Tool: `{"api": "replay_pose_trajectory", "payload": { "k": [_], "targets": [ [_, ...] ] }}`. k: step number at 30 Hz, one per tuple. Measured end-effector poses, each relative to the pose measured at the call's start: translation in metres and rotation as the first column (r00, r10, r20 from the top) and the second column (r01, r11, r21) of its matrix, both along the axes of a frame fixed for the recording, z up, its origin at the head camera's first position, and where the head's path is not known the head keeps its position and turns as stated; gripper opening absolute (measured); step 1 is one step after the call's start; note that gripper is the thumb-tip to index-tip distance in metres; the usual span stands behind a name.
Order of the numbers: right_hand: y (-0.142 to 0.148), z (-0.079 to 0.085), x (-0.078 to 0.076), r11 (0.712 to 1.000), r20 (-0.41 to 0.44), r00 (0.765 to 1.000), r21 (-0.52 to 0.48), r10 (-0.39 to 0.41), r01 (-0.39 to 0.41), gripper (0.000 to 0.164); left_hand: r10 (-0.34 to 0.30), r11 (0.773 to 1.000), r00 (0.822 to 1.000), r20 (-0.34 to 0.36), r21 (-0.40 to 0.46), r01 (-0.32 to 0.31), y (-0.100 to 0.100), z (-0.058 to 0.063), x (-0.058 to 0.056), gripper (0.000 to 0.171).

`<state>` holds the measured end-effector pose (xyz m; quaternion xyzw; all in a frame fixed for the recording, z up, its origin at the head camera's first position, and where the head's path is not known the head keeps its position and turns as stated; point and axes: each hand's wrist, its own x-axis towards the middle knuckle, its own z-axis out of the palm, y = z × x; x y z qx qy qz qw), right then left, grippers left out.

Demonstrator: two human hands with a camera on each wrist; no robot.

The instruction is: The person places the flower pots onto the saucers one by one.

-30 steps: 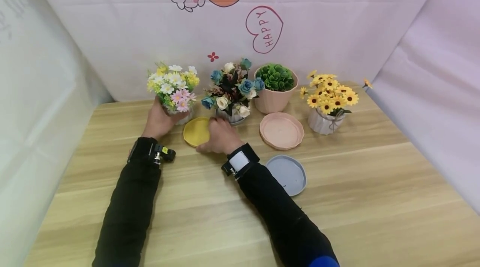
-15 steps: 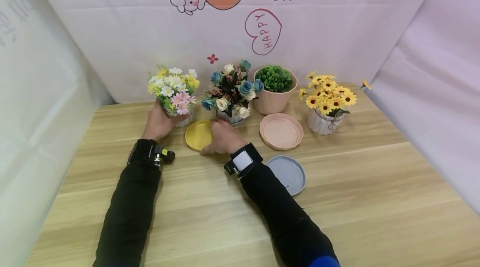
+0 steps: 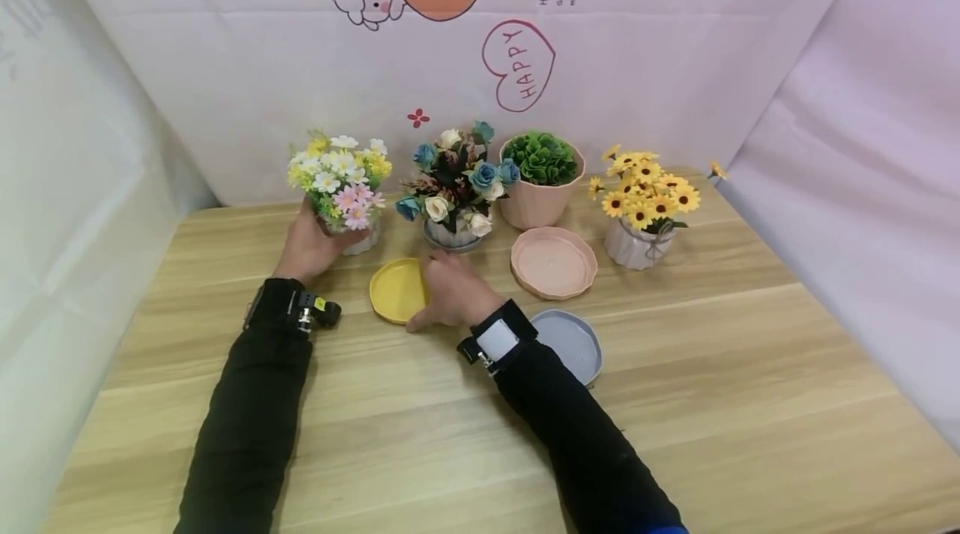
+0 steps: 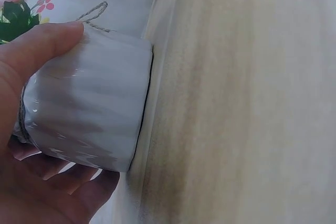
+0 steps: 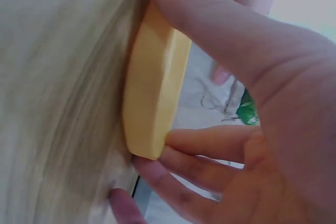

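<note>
My left hand (image 3: pixel 302 251) grips a white ribbed flowerpot (image 4: pixel 89 95) from its left side, thumb across the front and the other fingers around behind. White, yellow and pink artificial daisies (image 3: pixel 345 177) fill that pot, and a twine bow hangs at its rim. My right hand (image 3: pixel 462 294) holds a shallow yellow saucer (image 3: pixel 396 292) by its edge, just in front of the pots. In the right wrist view the thumb is on one side of the saucer (image 5: pixel 149 80) and fingertips touch the other. The saucer lies at the tabletop.
Right of the daisies, a pot of blue and cream roses (image 3: pixel 454 184) stands on a grey saucer. A pink pot (image 3: pixel 542 205) with green leaves and a pot of yellow flowers (image 3: pixel 641 244) stand further right. A pink saucer (image 3: pixel 553 263) and a blue-grey saucer (image 3: pixel 573 346) lie on the table.
My right hand has drawn the yellow saucer towards me and slightly right, away from the rose pot. My left hand keeps its grip on the daisy pot, which has hardly moved.
</note>
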<state>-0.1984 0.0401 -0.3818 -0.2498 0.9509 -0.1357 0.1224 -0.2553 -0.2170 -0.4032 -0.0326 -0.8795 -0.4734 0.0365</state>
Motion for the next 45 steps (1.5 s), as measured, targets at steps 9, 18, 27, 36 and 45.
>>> {"api": "replay_pose_trajectory", "payload": {
  "k": [9, 18, 27, 36, 45],
  "targets": [
    [0.019, 0.004, 0.021, 0.999, 0.082, 0.996, -0.016, 0.047, -0.046, 0.112, -0.006, 1.000, 1.000, 0.009, -0.003, 0.006, -0.001, -0.001, -0.002, 0.117],
    [0.037, 0.007, 0.045, 0.993, 0.056, 0.992, -0.014, 0.116, -0.115, 0.103, 0.000, 1.000, 1.000, 0.000, -0.009, 0.000, -0.002, 0.001, 0.000, 0.114],
    [0.056, 0.006, 0.063, 0.978, 0.035, 0.978, -0.048, 0.204, -0.202, 0.103, 0.004, 1.000, 1.000, 0.001, -0.002, -0.004, -0.001, 0.000, 0.000, 0.117],
    [0.068, 0.006, 0.070, 0.965, 0.040, 0.966, -0.072, 0.254, -0.251, 0.104, 0.001, 1.000, 1.000, 0.008, 0.000, -0.001, -0.002, 0.003, 0.003, 0.113],
    [0.070, 0.005, 0.071, 0.966, 0.061, 0.967, -0.092, 0.247, -0.241, 0.105, -0.048, 0.998, 0.999, -0.002, -0.041, 0.048, -0.004, 0.006, 0.012, 0.109]
  ]
}}
